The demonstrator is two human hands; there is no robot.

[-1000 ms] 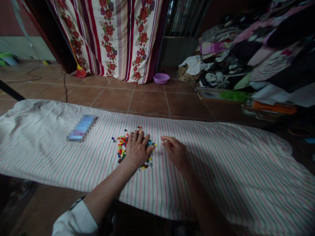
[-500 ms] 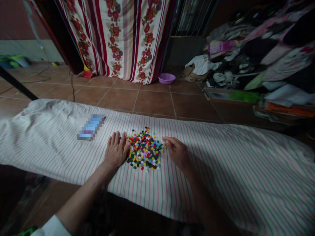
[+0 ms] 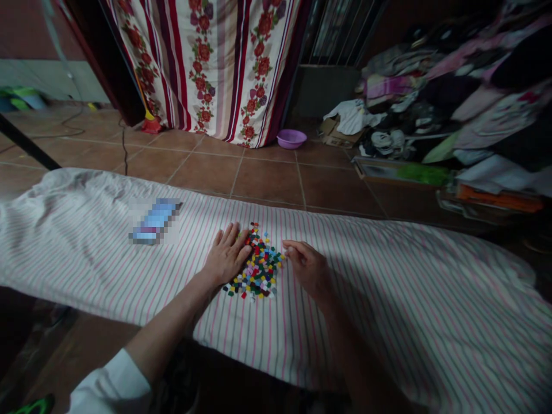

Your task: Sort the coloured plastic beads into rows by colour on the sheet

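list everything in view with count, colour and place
cloth: one, white with pink and grey stripes, foreground
small pieces: many, multicoloured, on cloth
pixelated rectangle: one, mostly blue, cloth's left
floor: one, brown tiles, behind cloth
curtain: one, white, red and purple, background
basin: one, purple, floor by curtain
broom: one, red and yellow, curtain's lower left
cardboard box: one, brown, right of basin
clothes heap: one, mixed colours, upper right
sleeve: one, white, bottom left
left grip: one, bare hand, spread over small pieces
right grip: one, bare hand, curled, right of small pieces
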